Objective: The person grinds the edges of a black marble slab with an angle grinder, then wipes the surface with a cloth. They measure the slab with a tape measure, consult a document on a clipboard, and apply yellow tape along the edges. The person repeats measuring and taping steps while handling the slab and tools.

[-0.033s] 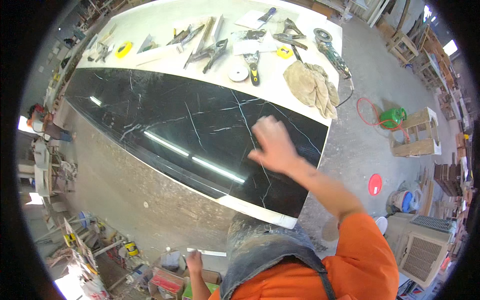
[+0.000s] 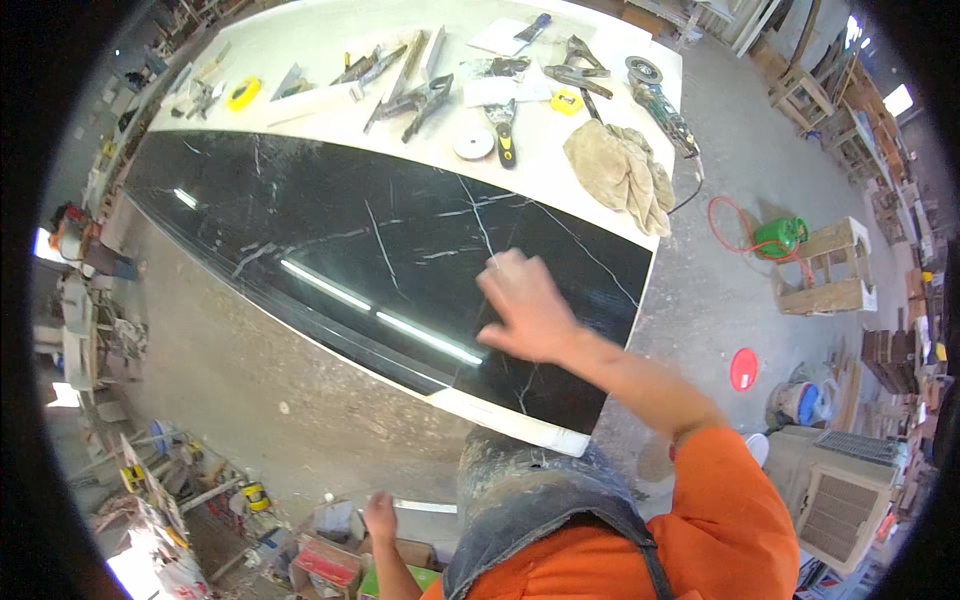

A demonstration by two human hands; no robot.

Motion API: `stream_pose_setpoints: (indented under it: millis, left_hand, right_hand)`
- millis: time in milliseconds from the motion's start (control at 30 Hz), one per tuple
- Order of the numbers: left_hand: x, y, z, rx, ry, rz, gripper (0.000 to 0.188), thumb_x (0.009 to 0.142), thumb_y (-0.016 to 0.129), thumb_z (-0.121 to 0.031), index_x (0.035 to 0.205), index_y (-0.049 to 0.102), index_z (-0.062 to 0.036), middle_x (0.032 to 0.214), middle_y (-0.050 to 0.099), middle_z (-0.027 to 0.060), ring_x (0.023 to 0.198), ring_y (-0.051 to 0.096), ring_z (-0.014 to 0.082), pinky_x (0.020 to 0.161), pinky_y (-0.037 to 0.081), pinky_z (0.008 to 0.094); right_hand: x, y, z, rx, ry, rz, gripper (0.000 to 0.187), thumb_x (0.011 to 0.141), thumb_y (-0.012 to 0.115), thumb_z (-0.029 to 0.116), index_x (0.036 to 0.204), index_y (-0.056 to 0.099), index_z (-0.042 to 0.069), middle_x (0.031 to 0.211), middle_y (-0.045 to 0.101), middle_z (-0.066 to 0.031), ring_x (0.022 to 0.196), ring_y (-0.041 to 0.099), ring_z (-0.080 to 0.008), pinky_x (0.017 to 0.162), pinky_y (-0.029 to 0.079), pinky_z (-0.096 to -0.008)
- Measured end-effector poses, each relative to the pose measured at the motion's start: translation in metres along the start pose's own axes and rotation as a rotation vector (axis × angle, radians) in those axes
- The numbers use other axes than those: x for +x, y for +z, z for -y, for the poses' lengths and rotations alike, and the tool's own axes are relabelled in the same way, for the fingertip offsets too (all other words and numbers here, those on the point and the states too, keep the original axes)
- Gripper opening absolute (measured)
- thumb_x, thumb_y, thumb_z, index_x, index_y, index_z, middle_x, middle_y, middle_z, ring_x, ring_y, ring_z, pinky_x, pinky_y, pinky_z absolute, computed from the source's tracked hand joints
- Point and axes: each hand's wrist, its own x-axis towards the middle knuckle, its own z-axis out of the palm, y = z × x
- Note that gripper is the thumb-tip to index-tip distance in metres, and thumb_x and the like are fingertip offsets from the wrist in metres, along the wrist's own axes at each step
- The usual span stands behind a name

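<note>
R hand (image 2: 525, 308) blurred, shifted slightly L & twd body over black slab (image 2: 330, 225); fingers loose, nothing grasped, contact unclear. Slab along bench's (image 2: 540, 168) near side, looks unmoved, so only hand pos. differs. L hand (image 2: 380, 518) low, off bench; grip: can't tell.

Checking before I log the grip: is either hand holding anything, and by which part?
The right hand, spread over the black slab, holds nothing. Whether the left hand holds anything cannot be told.
</note>
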Motion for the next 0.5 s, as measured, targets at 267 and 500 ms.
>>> stream_pose_setpoints:
  millis: [267, 500]
  left_hand:
    - [0.041, -0.071, -0.269, -0.393, 0.042, -0.261, 0.036, 0.100, 0.060, -0.010, 0.133, 0.061, 0.0033, 0.124, 0.066, 0.0207, 0.112, 0.066, 0.0321, 0.098, 0.051, 0.0410]
    - [-0.001, -0.041, -0.383, -0.192, 0.076, -0.533, 0.035, 0.096, 0.062, -0.003, 0.131, 0.063, 0.0011, 0.126, 0.065, 0.0196, 0.113, 0.064, 0.0317, 0.098, 0.050, 0.0402]
  right_hand:
    - [0.031, 0.083, 0.041, 0.100, -0.376, 0.053, 0.084, 0.094, 0.063, 0.057, 0.155, 0.042, 0.003, 0.164, 0.030, -0.0266, 0.156, 0.021, -0.0441, 0.125, 0.015, -0.0617]
    - [0.113, 0.064, -0.067, -0.182, -0.343, 0.001, 0.085, 0.098, 0.050, 0.065, 0.158, 0.038, 0.005, 0.163, 0.033, -0.0267, 0.154, 0.025, -0.0449, 0.123, 0.019, -0.0624]
